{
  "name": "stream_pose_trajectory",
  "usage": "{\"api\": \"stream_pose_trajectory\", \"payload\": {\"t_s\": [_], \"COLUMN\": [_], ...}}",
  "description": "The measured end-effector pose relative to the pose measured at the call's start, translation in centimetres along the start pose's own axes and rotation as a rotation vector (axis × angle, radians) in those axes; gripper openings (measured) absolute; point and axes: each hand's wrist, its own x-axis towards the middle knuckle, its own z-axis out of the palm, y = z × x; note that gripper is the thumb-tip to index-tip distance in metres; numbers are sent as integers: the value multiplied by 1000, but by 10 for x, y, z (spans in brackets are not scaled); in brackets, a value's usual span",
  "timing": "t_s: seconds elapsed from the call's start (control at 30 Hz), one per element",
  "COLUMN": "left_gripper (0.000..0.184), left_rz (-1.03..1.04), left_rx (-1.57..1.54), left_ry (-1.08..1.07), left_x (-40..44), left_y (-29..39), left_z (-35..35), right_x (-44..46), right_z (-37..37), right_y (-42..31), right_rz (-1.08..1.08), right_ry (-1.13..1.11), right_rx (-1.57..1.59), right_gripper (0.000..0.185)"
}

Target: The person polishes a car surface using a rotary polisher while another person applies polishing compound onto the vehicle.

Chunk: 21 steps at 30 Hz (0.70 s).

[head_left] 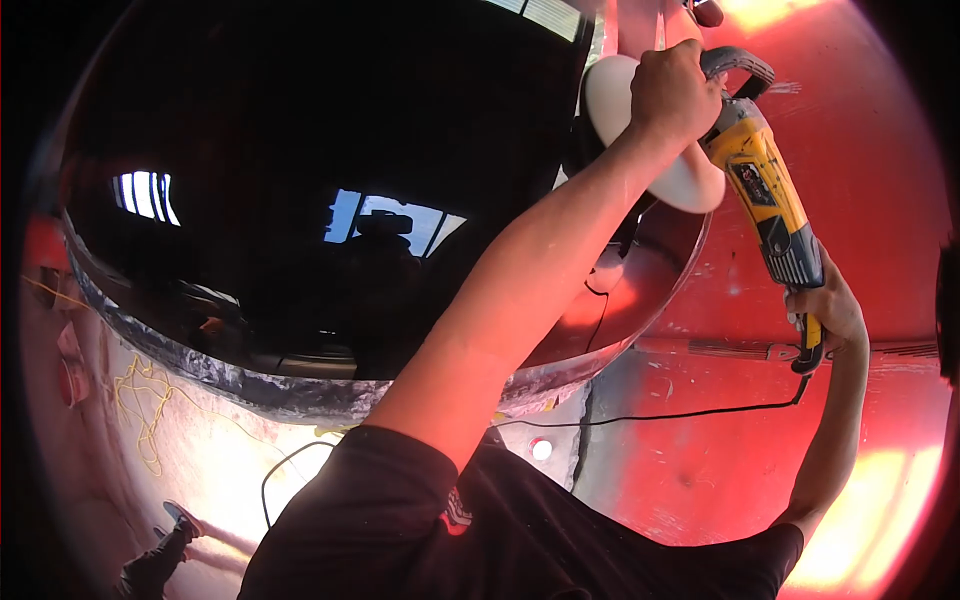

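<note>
Gripping the polisher point(768, 190) at both ends, we've got it out past the right side of the big glossy black panel point(300, 290), with the tool's body against the red backdrop point(700, 290). The white pad point(697, 187) sits at the panel's right edge, on its side rather than flat; can't tell whether it's really pressing there, since our forearm and hand hide part of it. Our guess on the wide hold: one hand up front steadies the head, the other at the back balances the weight and handles the angle. The black cord point(680, 411) trails off the rear end toward our left, on the near side of the panel, probably handy for keeping it off the gloss.

Pose-wise, our left hand point(675, 92) is far out, arm reaching diagonally across the panel, knuckles up, fingers closed around the front handle point(742, 62). Our right hand point(832, 300) is nearer, elbow bent out to the right, fingers wrapped around the rear grip point(812, 335).
</note>
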Motion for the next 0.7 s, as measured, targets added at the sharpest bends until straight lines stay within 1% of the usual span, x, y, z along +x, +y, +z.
{"api": "stream_pose_trajectory", "payload": {"t_s": [0.03,0.13,0.2,0.23,0.27,0.33,0.4,0.43,0.53,0.6,0.63,0.67,0.7], "left_gripper": [23,24,24,24,26,25,24,23,25,27,27,29,29], "left_rz": [-15,-18,-33,-25,-5,-69,-180,-173,-114,-73,-7,59,17], "left_rx": [10,31,64,62,114,76,-8,-12,32,88,112,198,127], "left_ry": [15,62,67,9,67,4,-131,-152,-57,-52,-3,32,2], "left_x": [9,19,21,19,9,-10,-25,-28,-16,7,21,34,46], "left_y": [-2,-2,1,4,8,29,49,48,35,15,6,-3,-12], "left_z": [-3,-12,-19,-24,-20,-26,-39,-42,-32,-27,-24,-19,-17], "right_x": [7,14,20,21,14,-7,-26,-30,-16,6,15,23,34], "right_z": [0,9,1,-3,-4,-2,1,3,3,2,7,11,12], "right_y": [-7,-25,-18,-14,-7,7,4,3,1,-5,-14,-21,-24], "right_rz": [-27,-12,3,9,6,-6,63,95,37,2,-15,-22,-61], "right_ry": [-3,0,-58,-84,-67,-35,-51,-56,-57,-79,-81,-81,-114], "right_rx": [-2,2,15,23,38,67,75,81,54,83,80,80,87], "right_gripper": [87,89,90,91,91,91,94,96,87,87,87,87,85]}}
